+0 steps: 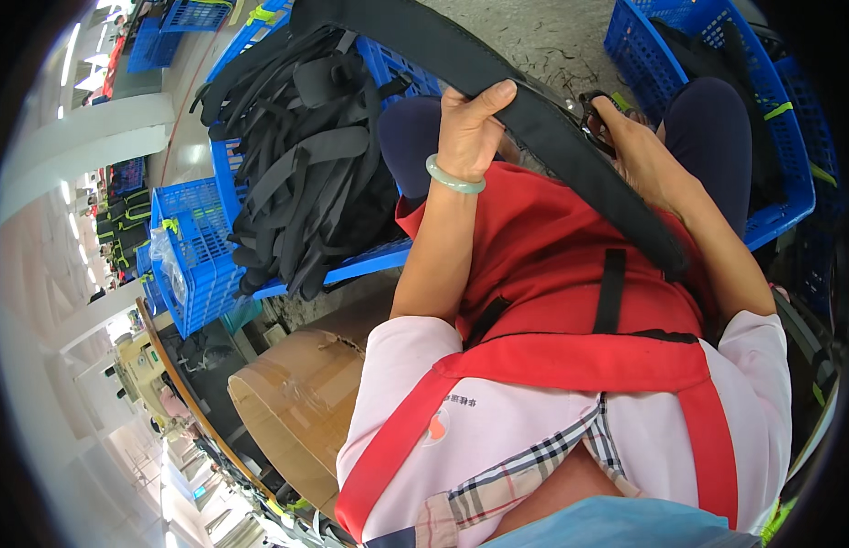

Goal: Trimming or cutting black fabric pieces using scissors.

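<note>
A long, padded black strap (557, 137) runs slantwise across my lap, from the upper left down to the red apron (552, 237). My left hand (473, 128) grips its edge, thumb on top and fingers underneath. On the strap's other side, my right hand (639, 155) is closed around what look like dark-handled scissors (591, 114), close to the strap's edge. The blades are mostly hidden. To the left, a heap of similar black straps (305, 173) fills and overhangs a blue plastic crate (351, 265).
Another blue crate (780, 205) holding black pieces stands at the right, beside my knee. A large cardboard box (296, 384) sits at lower left, near a table with a sewing machine (141, 365). More blue crates (191, 247) stand farther left.
</note>
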`<state>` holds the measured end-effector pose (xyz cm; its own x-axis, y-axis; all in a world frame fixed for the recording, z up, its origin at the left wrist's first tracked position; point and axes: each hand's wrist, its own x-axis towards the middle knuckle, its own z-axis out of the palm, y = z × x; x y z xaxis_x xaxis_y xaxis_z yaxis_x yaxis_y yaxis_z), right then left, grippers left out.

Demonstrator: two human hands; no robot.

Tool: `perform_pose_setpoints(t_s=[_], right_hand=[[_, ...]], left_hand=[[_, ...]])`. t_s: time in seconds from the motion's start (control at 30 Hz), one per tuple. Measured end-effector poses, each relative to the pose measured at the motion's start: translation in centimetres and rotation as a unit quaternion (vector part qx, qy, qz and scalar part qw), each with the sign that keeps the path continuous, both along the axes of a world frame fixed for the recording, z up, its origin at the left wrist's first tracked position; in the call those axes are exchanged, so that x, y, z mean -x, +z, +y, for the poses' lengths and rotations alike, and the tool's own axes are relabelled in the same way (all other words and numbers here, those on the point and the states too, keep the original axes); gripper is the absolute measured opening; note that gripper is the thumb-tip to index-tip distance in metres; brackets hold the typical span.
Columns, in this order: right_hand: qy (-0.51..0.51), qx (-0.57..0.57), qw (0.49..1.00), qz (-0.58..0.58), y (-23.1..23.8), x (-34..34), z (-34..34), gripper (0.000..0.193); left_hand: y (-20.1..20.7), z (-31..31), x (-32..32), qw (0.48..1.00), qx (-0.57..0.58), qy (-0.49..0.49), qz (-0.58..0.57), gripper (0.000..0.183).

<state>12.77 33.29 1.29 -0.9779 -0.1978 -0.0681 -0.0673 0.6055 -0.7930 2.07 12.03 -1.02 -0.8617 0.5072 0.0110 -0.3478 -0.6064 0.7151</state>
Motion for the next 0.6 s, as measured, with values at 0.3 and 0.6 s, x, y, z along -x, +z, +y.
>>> perform_pose_setpoints(t_s=[0.3, 0.6], right_hand=[[-0.002, 0.015, 1.000, -0.011, 0.0, 0.4, -0.7, 0.037], [-0.034, 0.058, 0.998, -0.018, 0.1, 0.5, -0.8, 0.034]], left_hand=[[0.1, 0.5, -0.5, 1.000, -0.007, 0.002, -0.005, 0.018], [-0.3, 0.8, -1.3, 1.000, -0.007, -0.020, 0.002, 0.018]])
